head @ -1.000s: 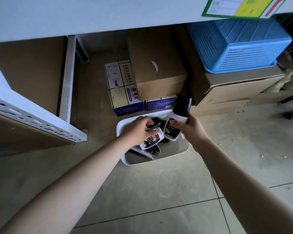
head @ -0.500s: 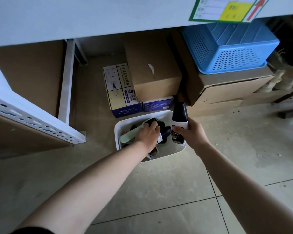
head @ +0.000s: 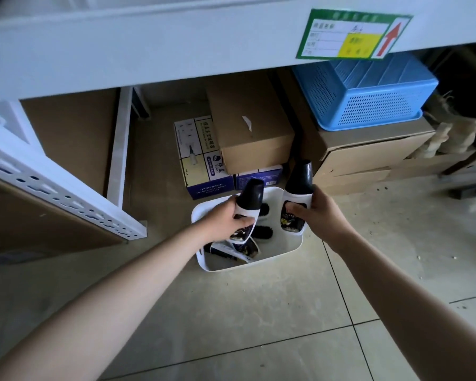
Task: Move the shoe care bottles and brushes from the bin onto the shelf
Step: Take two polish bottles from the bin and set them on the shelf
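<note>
A white shelf (head: 176, 48) edge runs across the top, carrying a green and yellow label (head: 352, 37) at 1 o'clock. Beneath it, cardboard boxes (head: 253, 130) and a blue basket (head: 366, 92) crowd the floor at 12 to 2 o'clock of the white bin (head: 294, 248). The bin sits on the tiled floor (head: 245, 312), with more bottles (head: 242, 250) and dark brushes (head: 263, 232) lying inside. The left hand (head: 226, 220) is clamped on 1 black-capped bottle (head: 248, 207), raised above the bin. The right hand (head: 318, 213) is closed around a second bottle (head: 296, 202), cap tilted toward 12 o'clock.
</note>
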The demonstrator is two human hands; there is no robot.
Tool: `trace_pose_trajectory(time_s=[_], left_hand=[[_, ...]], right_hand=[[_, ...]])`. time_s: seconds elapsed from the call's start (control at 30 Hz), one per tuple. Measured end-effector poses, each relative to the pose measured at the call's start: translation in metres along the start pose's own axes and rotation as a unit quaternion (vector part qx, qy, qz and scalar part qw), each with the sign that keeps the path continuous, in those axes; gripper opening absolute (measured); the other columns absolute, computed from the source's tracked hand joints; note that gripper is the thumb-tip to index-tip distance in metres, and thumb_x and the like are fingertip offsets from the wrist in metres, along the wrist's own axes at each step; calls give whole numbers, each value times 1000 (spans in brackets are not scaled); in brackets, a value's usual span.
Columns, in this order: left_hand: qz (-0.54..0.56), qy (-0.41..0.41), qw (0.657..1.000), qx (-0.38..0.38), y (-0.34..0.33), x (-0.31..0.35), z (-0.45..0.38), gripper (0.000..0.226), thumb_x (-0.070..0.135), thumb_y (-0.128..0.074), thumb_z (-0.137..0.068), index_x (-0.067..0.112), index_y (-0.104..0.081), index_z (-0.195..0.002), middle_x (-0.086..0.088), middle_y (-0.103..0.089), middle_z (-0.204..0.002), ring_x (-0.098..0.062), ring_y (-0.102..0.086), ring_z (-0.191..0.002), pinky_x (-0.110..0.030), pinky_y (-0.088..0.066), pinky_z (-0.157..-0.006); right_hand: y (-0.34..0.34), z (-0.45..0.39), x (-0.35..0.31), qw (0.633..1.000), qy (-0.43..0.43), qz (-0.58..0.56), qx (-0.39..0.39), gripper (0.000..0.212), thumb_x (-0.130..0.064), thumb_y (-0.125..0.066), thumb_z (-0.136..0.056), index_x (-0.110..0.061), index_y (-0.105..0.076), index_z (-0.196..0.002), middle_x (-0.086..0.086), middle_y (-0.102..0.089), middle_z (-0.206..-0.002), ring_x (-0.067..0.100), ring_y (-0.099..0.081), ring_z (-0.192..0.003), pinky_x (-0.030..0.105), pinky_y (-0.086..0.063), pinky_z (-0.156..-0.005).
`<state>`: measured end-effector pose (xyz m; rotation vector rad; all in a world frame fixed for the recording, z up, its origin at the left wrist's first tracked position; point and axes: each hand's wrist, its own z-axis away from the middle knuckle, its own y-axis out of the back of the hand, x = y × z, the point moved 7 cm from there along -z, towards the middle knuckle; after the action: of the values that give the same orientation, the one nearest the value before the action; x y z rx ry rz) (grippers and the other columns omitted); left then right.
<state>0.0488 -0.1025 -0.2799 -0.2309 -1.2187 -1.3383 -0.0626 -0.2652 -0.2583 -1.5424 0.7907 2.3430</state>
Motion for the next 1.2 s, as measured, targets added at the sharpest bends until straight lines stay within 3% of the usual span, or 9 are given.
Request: trace_pose_trajectory(time_s=[0.13, 0.33, 0.47, 0.63, 0.73, 0.83, 0.93, 1.07, 1.2], left_hand=[[64, -59, 996, -19, 43, 63, 49, 35, 20, -63, -87, 27, -47, -117, 5, -59, -115, -14, -56, -112, -34, -43, -102], [82, -183, 980, 1, 103, 170, 145, 37, 31, -74, -74, 45, -58, -104, 15, -69, -107, -1, -65, -100, -24, -54, -89], [114, -234, 963, 74, 154, 224, 172, 37, 41, -70, -66, 42, -61, -101, 19, -72, -101, 0, -68, -94, -15, -54, -79], [121, -266, 942, 167, 231, 276, 162, 25, 27, -73, -74, 31, -63, -96, 22, -73, -90, 5, -67, -87, -10, -51, -74], [114, -265, 937, 195, 269, 295, 140, 20, 19, -70, -77, 30, -60, -91, 25, -72, -80, 11, -65, -78, -9, -53, -72], [134, -252, 937, 202, 298, 301, 111, 23, 8, -64, -83, 27, -59, -95, 20, -68, -90, 12, -64, -77, -11, -53, -72], [128, -224, 943, 210, 320, 301, 83, 31, 5, -63, -84, 24, -55, -109, 11, -64, -99, 8, -61, -82, -6, -49, -67], [128, -157, 949, 241, 349, 285, 45, 44, 7, -65, -84, 17, -52, -125, -2, -61, -115, -15, -56, -104, -25, -46, -81], [123, -119, 948, 269, 361, 271, 23, 45, 7, -65, -84, 12, -50, -126, -11, -60, -126, -21, -55, -110, -40, -45, -102]], right_hand=[[5, 35, -69, 992, 95, -54, -64, 35, -24, -77, -73, -21, -61, -103, 3, -72, -96, 13, -68, -88, 26, -54, -74], [29, 98, -196, 961, 230, -94, -123, 58, -52, -76, -66, -7, -59, -100, 26, -63, -94, 19, -59, -87, 45, -51, -75], [44, 109, -282, 934, 300, -125, -150, 34, -44, -72, -70, -24, -66, -97, -6, -72, -91, 6, -66, -87, 21, -54, -73], [52, 77, -363, 924, 349, -108, -110, 18, -23, -73, -75, -23, -63, -89, -13, -71, -79, -1, -62, -77, 16, -51, -71], [53, 46, -401, 924, 358, -86, -98, 21, -22, -63, -79, -16, -62, -99, -7, -69, -89, 4, -60, -85, 23, -50, -79], [51, 11, -426, 932, 341, -59, -110, 43, -24, -64, -78, 0, -57, -113, 14, -66, -104, 18, -61, -93, 38, -50, -89], [44, -25, -434, 942, 317, -27, -109, 49, -26, -68, -75, -3, -57, -117, 19, -67, -113, 29, -65, -101, 46, -50, -94], [47, -70, -432, 959, 271, -1, -79, 44, -10, -70, -80, -7, -55, -122, 17, -65, -117, 34, -61, -111, 48, -48, -99], [61, -99, -428, 972, 232, 33, -27, 47, -3, -66, -81, -6, -51, -126, 15, -62, -121, 31, -58, -113, 41, -47, -98]])
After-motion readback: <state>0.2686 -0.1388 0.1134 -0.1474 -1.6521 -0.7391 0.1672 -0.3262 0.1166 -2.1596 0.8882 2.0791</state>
